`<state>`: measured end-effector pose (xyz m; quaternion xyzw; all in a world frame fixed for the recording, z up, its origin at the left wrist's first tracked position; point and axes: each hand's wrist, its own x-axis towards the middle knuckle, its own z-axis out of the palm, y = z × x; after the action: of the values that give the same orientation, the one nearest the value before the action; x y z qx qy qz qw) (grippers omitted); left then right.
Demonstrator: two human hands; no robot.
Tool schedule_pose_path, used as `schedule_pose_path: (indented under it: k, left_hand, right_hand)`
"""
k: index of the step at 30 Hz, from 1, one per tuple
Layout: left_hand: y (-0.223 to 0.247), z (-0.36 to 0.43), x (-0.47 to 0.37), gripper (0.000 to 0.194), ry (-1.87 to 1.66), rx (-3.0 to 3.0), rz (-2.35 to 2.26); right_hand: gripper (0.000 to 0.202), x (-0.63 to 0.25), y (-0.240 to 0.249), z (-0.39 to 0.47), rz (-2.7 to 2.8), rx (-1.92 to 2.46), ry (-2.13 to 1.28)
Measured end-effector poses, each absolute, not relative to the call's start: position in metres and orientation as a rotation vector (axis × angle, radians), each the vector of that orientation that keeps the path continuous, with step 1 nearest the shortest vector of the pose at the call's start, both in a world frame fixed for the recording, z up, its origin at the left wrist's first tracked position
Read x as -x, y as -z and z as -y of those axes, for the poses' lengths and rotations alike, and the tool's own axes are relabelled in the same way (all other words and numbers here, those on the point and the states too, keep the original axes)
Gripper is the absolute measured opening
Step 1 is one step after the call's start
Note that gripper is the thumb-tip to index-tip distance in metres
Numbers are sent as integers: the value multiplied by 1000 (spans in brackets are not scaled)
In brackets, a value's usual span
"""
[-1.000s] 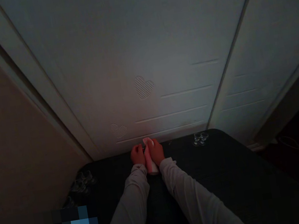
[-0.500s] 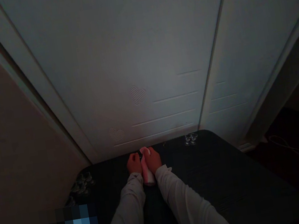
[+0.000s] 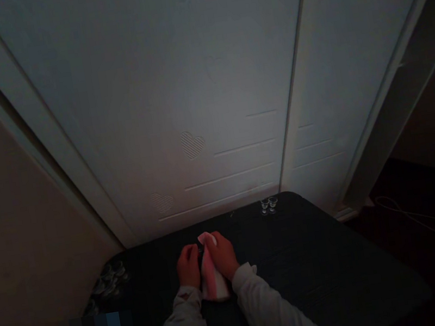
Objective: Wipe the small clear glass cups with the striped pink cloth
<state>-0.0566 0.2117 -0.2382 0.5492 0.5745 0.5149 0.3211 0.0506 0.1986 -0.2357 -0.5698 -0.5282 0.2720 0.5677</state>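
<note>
In dim light, my left hand [image 3: 187, 265] and my right hand [image 3: 222, 254] are close together over a dark table [image 3: 320, 268]. My right hand grips a pink-and-white cloth [image 3: 213, 285] that hangs down between the two wrists. My left hand's fingers are curled around something small and dark beside the cloth; what it is stays too dark to tell. Both arms wear light grey sleeves.
Two small clear glasses [image 3: 269, 205] stand at the table's far edge on the right. Several more glasses [image 3: 109, 276] cluster at the table's left corner. White cupboard doors [image 3: 192, 106] with heart motifs rise just behind the table. A cable [image 3: 419, 213] lies on the dark floor, right.
Both hands with the cloth have come nearer to me, away from the cupboard doors. The view has shifted, so the glasses and doors sit further left.
</note>
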Motion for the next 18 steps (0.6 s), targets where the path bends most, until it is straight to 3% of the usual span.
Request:
schedule_pose_path:
  k: [18]
  left_hand:
    - [235, -193, 59, 24, -1280, -1257, -1360]
  right_hand:
    - [30, -50, 230, -189, 1215, 1376, -751]
